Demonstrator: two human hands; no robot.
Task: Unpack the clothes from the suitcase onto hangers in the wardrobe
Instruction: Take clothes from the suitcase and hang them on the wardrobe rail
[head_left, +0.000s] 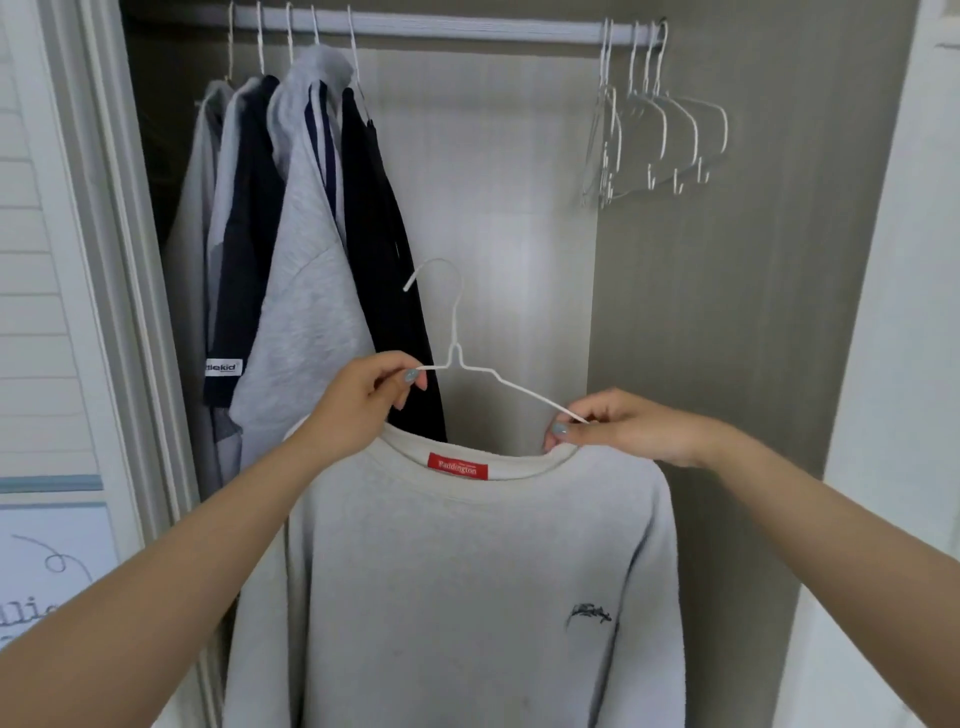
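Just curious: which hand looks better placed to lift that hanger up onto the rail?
Left, probably. The left hand pinches the hanger close beside its hook stem, so it could balance the sweatshirt; the right hand pinches far out on the wire arm.

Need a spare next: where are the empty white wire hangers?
Head view, upper right: the empty white wire hangers hang at the right end of the white wardrobe rail, apart from the grey and navy clothes at its left.

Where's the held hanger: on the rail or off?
Off. Hook of the hanger is free, below the rail; left hand and right hand pinch its arms at the sweatshirt collar.
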